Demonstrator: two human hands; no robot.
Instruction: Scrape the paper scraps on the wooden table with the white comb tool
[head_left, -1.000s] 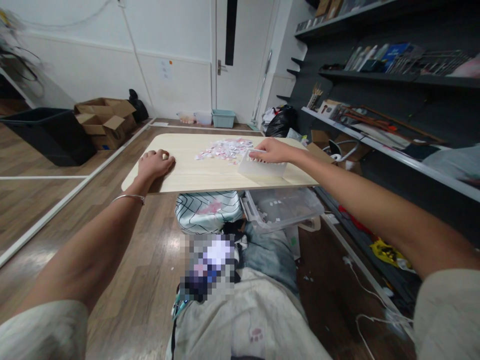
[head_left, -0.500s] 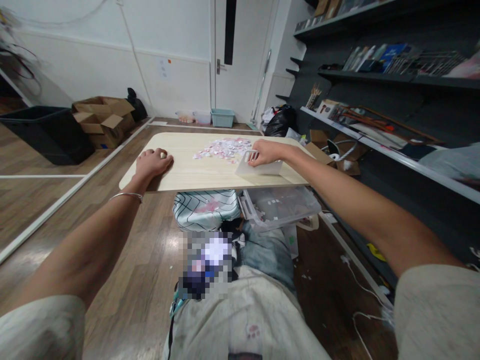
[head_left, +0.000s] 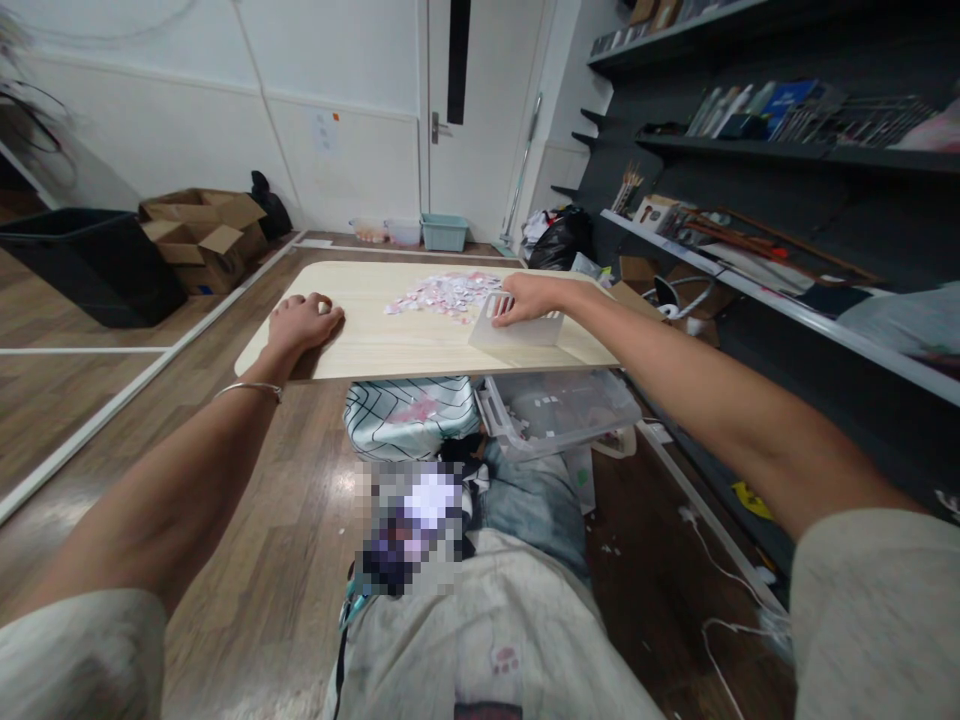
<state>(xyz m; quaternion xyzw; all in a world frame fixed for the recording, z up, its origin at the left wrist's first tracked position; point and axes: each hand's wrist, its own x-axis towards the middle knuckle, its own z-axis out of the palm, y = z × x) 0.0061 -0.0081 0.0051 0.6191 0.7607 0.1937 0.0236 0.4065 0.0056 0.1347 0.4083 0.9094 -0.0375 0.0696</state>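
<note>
My right hand (head_left: 529, 298) grips a translucent white plastic scraper (head_left: 514, 328) by its slotted top, with the fingers through the opening. The scraper stands on edge on the pale wooden tabletop (head_left: 367, 345). Just beyond it lies a spread pile of small white and pink paper pieces (head_left: 442, 293). On the left part of the tabletop rests my left hand (head_left: 304, 322), its fingers curled. A small pale roundish thing shows at these fingers, too small to make out.
Below the tabletop's near edge are a grid-patterned cloth-lined basket (head_left: 375, 440) and a clear plastic bin (head_left: 592, 425) with a few paper bits. A black trash bin (head_left: 90, 270) and cardboard boxes (head_left: 202, 235) stand at left. Dark shelves (head_left: 750, 150) line the right.
The view has shifted very slightly. Both hands, the scraper and the paper pile hold nearly the same places.
</note>
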